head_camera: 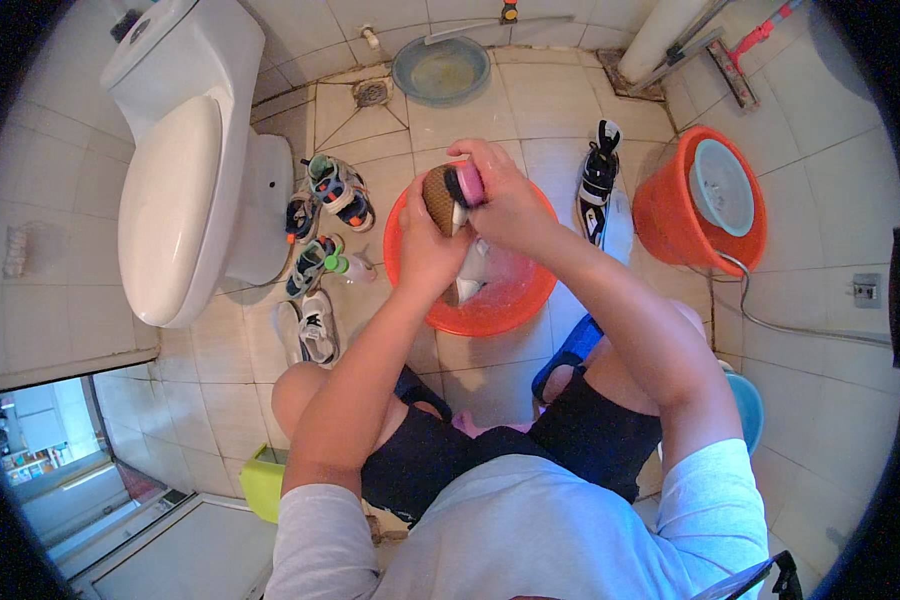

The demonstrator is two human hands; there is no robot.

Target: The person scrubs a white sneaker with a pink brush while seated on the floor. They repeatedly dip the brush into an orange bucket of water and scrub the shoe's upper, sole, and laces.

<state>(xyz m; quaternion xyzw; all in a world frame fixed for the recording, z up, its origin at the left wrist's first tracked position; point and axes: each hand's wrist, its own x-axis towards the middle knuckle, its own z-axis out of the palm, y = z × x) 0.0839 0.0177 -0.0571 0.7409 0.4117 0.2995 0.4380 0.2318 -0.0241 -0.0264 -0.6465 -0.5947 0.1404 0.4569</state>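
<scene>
Above a red plastic basin (495, 319) my left hand (431, 251) grips a shoe with a brown patterned sole (438, 199), turned sole outward. My right hand (506, 199) holds a pink scrubbing brush (470, 185), its dark bristles against the side of that sole. Cloudy water (514, 274) lies in the basin, and a white shoe with a brown sole (469, 281) rests in it below my hands. The toe and the upper of the held shoe are largely hidden by my fingers.
Several shoes (337, 187) and a green-capped bottle (356, 268) are on the floor at left, beside the toilet (172, 217). A black-and-white shoe (598, 180) stands right of the basin, near a red bucket (660, 210). A blue-green basin (441, 94) lies by the far wall.
</scene>
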